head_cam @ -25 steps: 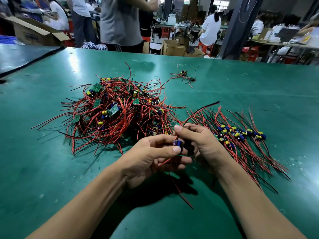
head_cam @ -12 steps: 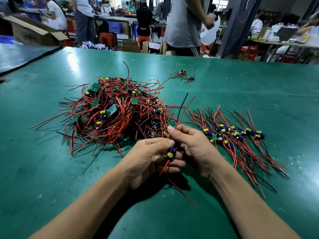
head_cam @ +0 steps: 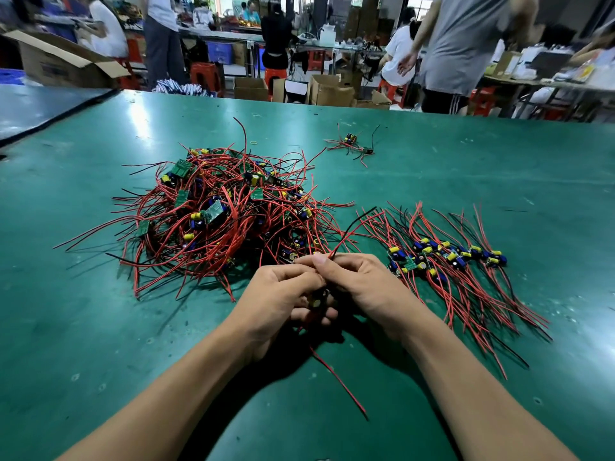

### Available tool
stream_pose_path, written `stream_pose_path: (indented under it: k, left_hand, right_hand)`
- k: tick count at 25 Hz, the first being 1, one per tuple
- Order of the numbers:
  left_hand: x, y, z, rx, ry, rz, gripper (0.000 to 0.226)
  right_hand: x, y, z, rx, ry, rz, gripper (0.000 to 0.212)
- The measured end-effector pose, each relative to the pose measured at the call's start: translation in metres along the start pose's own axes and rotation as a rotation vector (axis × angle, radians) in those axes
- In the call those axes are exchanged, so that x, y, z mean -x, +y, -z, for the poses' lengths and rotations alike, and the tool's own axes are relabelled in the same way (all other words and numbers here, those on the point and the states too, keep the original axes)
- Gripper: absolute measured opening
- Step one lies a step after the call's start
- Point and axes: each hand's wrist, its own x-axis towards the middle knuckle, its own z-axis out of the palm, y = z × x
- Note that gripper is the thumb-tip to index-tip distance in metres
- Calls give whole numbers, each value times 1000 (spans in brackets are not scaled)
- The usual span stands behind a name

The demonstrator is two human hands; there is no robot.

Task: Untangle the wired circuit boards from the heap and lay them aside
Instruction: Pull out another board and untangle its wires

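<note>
Fingers (head_cam: 293,271) of my left hand (head_cam: 276,301) were curled round a small circuit board (head_cam: 315,299) just below the middle of the frame, its yellow part showing between them. My right hand (head_cam: 369,281) met the left, thumb and forefinger pinching the wires (head_cam: 349,229), one red and one black, which rose toward the upper right. Another red wire (head_cam: 336,377) trailed down from my hands onto the green table (head_cam: 100,344). The tangled heap (head_cam: 219,214) lay left of centre, just above my left hand. A row of boards (head_cam: 446,261) lay at the right, near my right hand. A small loose bunch (head_cam: 352,144) sat farther up, well apart.
</note>
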Motion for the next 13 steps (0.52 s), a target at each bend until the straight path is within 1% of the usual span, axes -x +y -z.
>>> stream_pose_path:
  k: [2, 4, 8, 10, 13]
  left_hand:
    - [-1, 1, -1, 13, -5, -1, 28]
    - [-1, 1, -1, 22, -17, -11, 28]
    - [0, -1, -5, -6, -54, -13, 25]
    - [0, -2, -6, -35, -58, -29, 22]
    - [0, -4, -5, -194, -52, -117, 13]
  right_hand:
    - [-2, 3, -2, -7, 55, 6, 33]
    - [-7, 5, -3, -50, 135, 10, 34]
    - [-17, 3, 7, -22, 400, 72, 37]
    - [-19, 4, 8, -58, 449, 72, 45]
    - [-20, 4, 2, -169, 425, 26, 57]
